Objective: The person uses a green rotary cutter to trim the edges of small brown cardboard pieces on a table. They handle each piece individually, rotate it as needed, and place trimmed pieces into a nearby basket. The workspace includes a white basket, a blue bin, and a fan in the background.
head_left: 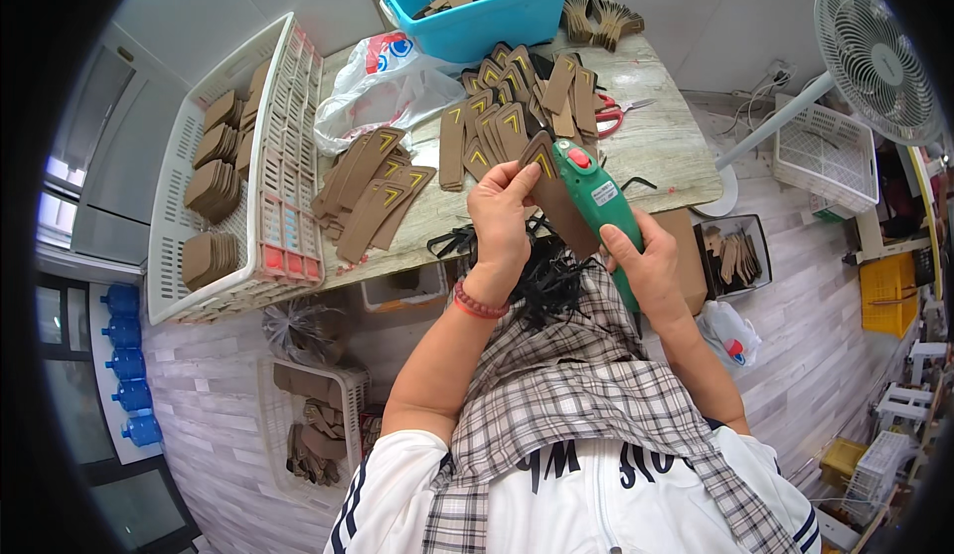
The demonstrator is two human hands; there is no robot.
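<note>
My left hand (505, 208) pinches the upper part of a brown flat strap piece (561, 211) with a rounded tip and a yellow V mark. My right hand (651, 261) is wrapped round a green handheld power tool (596, 191) with a red switch, held slanting right beside the strap piece. Whether tool and piece touch, I cannot tell. Black scraps (552, 281) lie on my checked apron (566, 340) below the hands. On the table, a pile of similar strap pieces (512, 122) spreads just beyond my hands, with another pile (373, 186) to the left.
Red-handled scissors (608, 120) lie at the right of the table (676, 127). A blue bin (487, 22) and a white plastic bag (383, 92) stand at the back. A white crate (288, 157) with stacked brown pieces is left; a fan (879, 57) is right.
</note>
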